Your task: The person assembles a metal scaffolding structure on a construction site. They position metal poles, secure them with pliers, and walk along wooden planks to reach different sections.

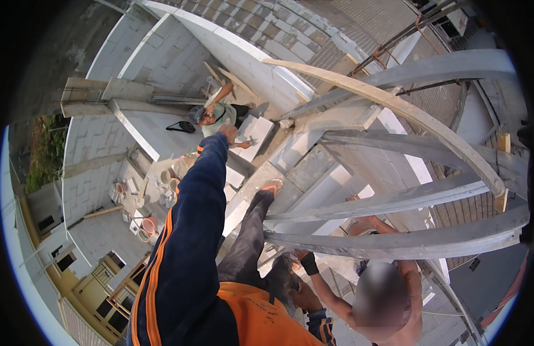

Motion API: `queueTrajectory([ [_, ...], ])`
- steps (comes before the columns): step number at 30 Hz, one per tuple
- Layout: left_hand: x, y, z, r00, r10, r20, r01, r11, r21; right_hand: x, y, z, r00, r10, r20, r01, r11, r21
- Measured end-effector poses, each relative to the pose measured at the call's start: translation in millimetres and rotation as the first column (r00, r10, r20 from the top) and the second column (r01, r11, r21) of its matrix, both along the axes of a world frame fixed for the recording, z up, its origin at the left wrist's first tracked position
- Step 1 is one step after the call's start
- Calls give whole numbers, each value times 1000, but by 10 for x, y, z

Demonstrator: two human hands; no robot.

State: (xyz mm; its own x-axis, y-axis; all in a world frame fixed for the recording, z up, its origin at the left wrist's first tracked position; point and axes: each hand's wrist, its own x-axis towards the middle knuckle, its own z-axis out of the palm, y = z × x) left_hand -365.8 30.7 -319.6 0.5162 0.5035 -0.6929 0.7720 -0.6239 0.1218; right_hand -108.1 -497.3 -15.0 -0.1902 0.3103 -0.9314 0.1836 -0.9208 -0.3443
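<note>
Reaching hand: the left hand (228, 134) stretches far out on a dark blue sleeve with orange stripes; too small to tell whether its fingers are open or curled.
Nearest thing: a white block (256, 134), flat-faced, pale and rectangular, lies just beyond the fingertips on the wall top.
Block's surroundings: a co-worker in a light green shirt (221, 115) bends over it with a trowel (249, 140) touching its near edge.
Other hand: the right hand (306, 297) sits low by the orange shirt hem, fingers curled; a grip cannot be made out.
Further out: grey wooden beams (394, 202) cross the right side; buckets (149, 225) stand on the floor below.
</note>
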Motion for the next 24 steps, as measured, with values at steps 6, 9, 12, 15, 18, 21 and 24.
queueTrajectory([
  [6, 144, 22, 188, 994, -96, 50, 79, 957, 278, -46, -107, -26, 999, 18, 33, -21, 997, 77],
  [9, 251, -85, 171, 996, -59, 62, 55, 996, 65, -80, -145, -24, 995, 48, 82, -57, 993, 108],
  [12, 332, -183, 234, 999, 42, 33, -38, 993, -109, -93, -164, 10, 995, 35, 96, -44, 995, 94],
  [15, 293, -545, 434, 428, 896, -117, -667, 225, -711, -105, -164, 57, 994, 16, 111, -28, 993, 114],
  [18, 450, -1347, 514, 55, 986, -160, -774, -59, -631, -109, -170, 80, 988, 41, 149, -64, 986, 152],
  [21, 283, -1903, 411, -12, 960, -280, -767, -189, -613, -100, -200, 75, 979, 100, 179, -127, 981, 146],
  [24, 112, -2420, 205, 12, 966, -258, -824, -137, -550, -91, -235, 69, 972, 146, 185, -159, 986, 58],
])
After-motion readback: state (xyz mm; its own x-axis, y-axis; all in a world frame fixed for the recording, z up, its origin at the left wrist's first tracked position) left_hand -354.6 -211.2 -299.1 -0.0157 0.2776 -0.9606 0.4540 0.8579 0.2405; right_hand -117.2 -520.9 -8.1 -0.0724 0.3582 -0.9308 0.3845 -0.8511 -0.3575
